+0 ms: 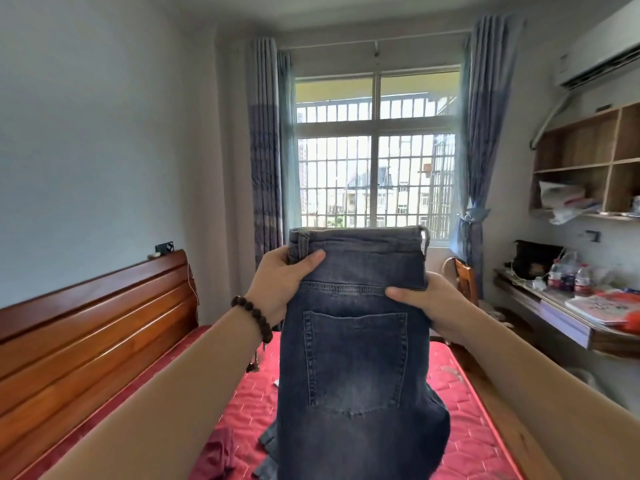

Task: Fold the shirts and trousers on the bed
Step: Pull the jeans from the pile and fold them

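Dark blue-grey jeans [356, 358] hang in the air in front of me, folded lengthwise, back pocket facing me, waistband at the top. My left hand [280, 282], with a bead bracelet on its wrist, grips the waistband's left edge, thumb on the front. On the right edge just below the waistband, my right hand [426, 303] holds the denim, thumb across the cloth. The legs drop down to the red quilted mattress [460, 410]. A dark red garment [214, 455] lies crumpled on the mattress at the lower left.
A wooden headboard [90, 327] runs along the left side. On the right stand a cluttered desk [568, 317] with bottles, a wooden chair [464, 278] and wall shelves [588, 161]. A barred window [374, 161] with curtains is straight ahead.
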A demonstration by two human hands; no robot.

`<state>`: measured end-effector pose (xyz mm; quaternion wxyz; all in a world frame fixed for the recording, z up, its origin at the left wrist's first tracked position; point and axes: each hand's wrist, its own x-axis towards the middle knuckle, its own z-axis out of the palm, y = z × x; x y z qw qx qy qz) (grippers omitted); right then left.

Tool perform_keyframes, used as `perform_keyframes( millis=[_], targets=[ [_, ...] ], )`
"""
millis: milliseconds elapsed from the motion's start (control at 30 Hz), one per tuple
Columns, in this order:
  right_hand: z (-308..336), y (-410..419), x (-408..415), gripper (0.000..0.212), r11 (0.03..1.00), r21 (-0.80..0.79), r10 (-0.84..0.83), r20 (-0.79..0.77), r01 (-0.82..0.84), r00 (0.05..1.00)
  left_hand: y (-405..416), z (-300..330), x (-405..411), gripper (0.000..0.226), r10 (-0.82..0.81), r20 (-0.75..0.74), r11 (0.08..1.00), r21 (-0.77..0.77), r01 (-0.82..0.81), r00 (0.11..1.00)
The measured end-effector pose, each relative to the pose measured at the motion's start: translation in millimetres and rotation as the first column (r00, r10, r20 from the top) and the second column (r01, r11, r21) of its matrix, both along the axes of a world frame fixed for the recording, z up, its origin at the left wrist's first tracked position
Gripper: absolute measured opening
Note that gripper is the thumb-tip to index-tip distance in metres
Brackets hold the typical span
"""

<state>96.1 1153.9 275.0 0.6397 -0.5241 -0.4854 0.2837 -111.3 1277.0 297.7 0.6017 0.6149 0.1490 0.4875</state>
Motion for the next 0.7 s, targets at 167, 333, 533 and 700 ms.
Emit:
perform_keyframes(
  millis=[167, 333, 533, 700],
  targets=[
    [7.5, -5.0, -16.0, 0.023, 0.986, 0.155, -0.038, -0.171, 0.065, 0.984, -3.3, -3.1, -22.7, 0.031, -0.121, 0.049, 0.992, -0.023, 0.122, 0.991],
    [-9.8, -4.6, -24.1, 0.038, 0.998, 0.048, 0.054, -0.275, -0.043, 0.960, 0.7, -22.6, -29.5, 0.027, -0.153, -0.045, 0.980, -0.132, 0.146, 0.987],
    [-7.3, -4.2, -29.0, 0.024, 0.986, 0.164, 0.076, -0.261, -0.033, 0.962, 14.0, -36.8, -40.2, 0.042, -0.219, 0.031, 0.962, -0.159, 0.221, 0.975],
    [-19.2, 9.4, -24.9, 0.041, 0.999, 0.043, 0.011, -0.233, -0.001, 0.972, 27.8, -49.8, -37.6, 0.050, -0.224, 0.050, 0.924, -0.306, 0.228, 0.973]
  ],
)
